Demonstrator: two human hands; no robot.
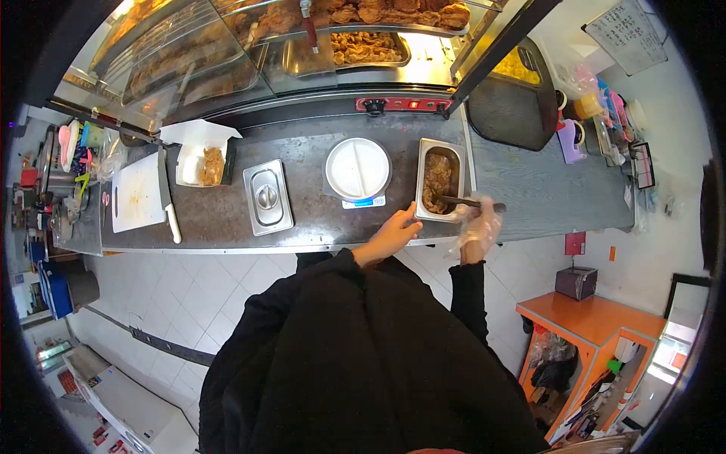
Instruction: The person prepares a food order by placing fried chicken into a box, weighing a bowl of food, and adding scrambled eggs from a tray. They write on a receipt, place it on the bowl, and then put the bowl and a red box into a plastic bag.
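Note:
My right hand (481,225), in a clear plastic glove, is closed around a dark-handled serving utensil (470,202). The utensil's far end dips into brown saucy food (439,178) inside a deep steel pan (460,159), so its head is hidden. Bare, with fingers stretched out, my left hand (395,233) reaches the pan's near left corner; whether it presses on the metal is hard to tell. Left of the pan, a round white plate with a dividing ridge (357,168) rests on a digital scale (364,202). A steel lid (267,198) lies farther left.
An open takeaway box (206,163) with brown food stands beside a white cutting board (138,193) and a knife (173,223). Behind the counter is a heated display case (401,104) of fried food. A black tray (514,113) sits at the back right.

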